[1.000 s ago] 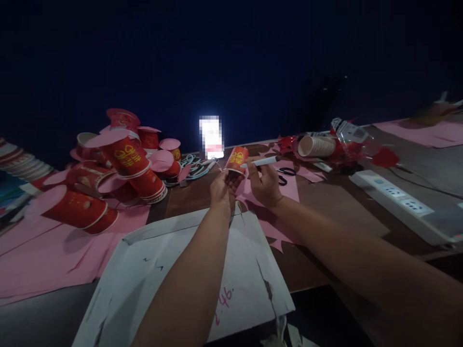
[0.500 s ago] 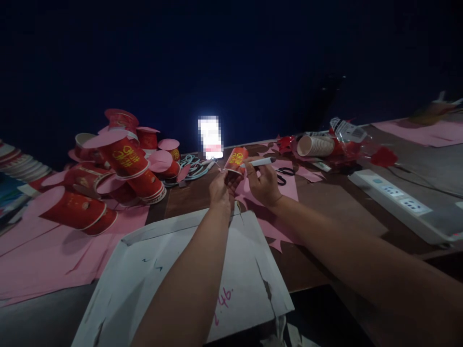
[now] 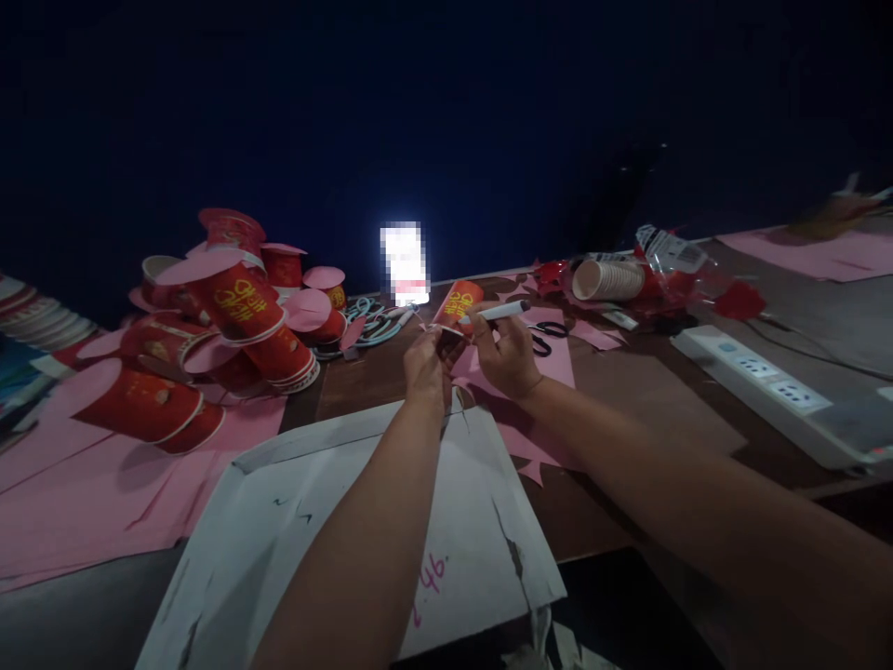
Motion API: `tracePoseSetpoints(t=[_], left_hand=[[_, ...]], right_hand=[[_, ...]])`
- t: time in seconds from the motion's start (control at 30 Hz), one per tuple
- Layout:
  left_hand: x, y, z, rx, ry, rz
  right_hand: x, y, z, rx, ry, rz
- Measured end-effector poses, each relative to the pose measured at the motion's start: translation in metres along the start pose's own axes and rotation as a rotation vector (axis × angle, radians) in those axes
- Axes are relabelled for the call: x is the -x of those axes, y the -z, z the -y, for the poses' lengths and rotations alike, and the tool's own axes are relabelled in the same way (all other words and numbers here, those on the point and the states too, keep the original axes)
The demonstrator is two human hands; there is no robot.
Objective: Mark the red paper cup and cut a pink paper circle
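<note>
A red paper cup point(image 3: 459, 301) with yellow lettering is tilted over the table, its rim end toward me. My left hand point(image 3: 427, 365) grips it from the near left side, with some fingers hidden beneath it. In my right hand point(image 3: 508, 358) is a white marker pen point(image 3: 499, 312), its dark end pointing right and its other end close to the cup's rim. Black-handled scissors point(image 3: 548, 335) lie on pink paper point(image 3: 513, 423) just beyond the right hand. Whether the pen tip touches the cup, I cannot tell.
Red cups point(image 3: 150, 400) with pink paper discs are piled at left on pink sheets point(image 3: 90, 512). A white box lid point(image 3: 293, 521) lies under my left forearm. A lit phone point(image 3: 405, 263) stands behind pale cables point(image 3: 369, 321). Right are stacked cups point(image 3: 608, 280) and a power strip point(image 3: 760, 381).
The cup has shifted slightly right and up and leans a little more to the right. The pen sits slightly lower in angle and further left; both hands stay in nearly the same place.
</note>
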State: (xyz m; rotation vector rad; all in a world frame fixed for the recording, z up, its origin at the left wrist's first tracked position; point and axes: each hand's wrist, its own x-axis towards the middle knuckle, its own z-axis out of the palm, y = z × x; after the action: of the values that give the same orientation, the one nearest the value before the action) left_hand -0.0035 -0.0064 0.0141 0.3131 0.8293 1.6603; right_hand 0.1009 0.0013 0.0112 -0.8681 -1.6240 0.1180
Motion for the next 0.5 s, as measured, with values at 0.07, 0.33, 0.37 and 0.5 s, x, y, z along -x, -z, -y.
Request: tracePoseSetpoints(t=[0.07,0.33,0.37,0.5], left_hand=[[0.0011,-0.0001,-0.0004,-0.001,-0.003,-0.001],[0.0027,-0.0023,-0.0024,0.007,0.007,-0.023],[0.0013,-0.0017,-0.0019,0.013,0.007,-0.032],[-0.003,0.0008,-0.0004,0.037,-0.018,-0.036]], right_hand=[[-0.0004,0.0003,-0.0003,0.003,-0.009,0.021],[0.0005,-0.0012,-0.0008,0.026,0.036,0.015],[0.0011,-0.0015,-0.0012,0.033,0.059,0.021],[0.0033,-0.0023,-0.0026,0.048,0.126,0.077]])
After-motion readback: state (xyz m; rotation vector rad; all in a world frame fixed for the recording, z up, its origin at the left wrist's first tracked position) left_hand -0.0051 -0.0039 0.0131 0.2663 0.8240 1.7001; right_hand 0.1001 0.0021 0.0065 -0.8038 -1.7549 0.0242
